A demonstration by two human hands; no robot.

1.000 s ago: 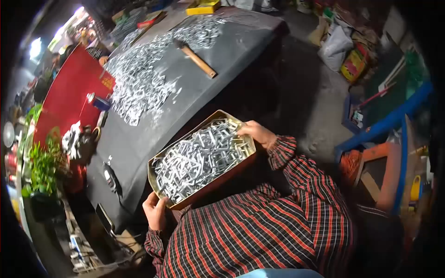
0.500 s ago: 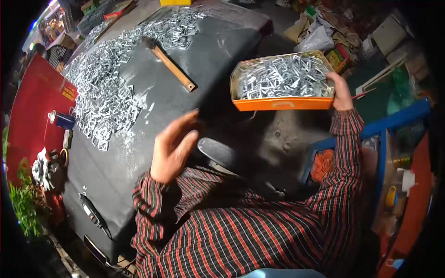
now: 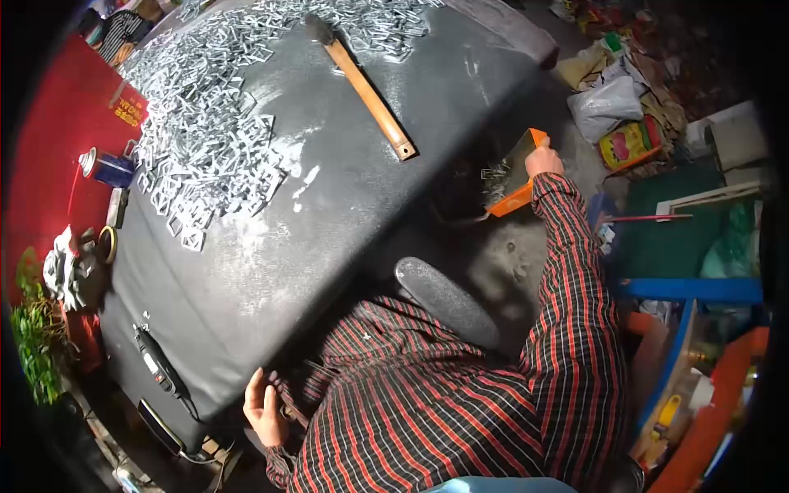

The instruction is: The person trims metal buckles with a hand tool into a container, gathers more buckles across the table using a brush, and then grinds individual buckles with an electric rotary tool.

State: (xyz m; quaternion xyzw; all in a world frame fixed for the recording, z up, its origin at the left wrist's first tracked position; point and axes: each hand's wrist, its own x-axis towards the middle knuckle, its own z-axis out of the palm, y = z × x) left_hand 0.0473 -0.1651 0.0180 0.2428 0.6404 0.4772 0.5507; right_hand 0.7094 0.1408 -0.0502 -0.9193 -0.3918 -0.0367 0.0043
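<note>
Right arm (image 3: 575, 304): stretched forward, nearly straight, sleeved to the wrist. Right hand (image 3: 543, 161): out past the long edge of the table (image 3: 353, 197), toward the far corner; curled tight in a grip. Left arm (image 3: 279, 466): held low, close to the torso (image 3: 427, 419), mostly hidden. Left hand (image 3: 266, 415): near the table's near corner; relaxed, with fingers parted and slightly bent.

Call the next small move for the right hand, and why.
Probably tip the orange tray slightly further with the right hand: it looks tilted, down beside the table, and some metal pieces show toward its left side. The left hand is open and away from the tray.
</note>
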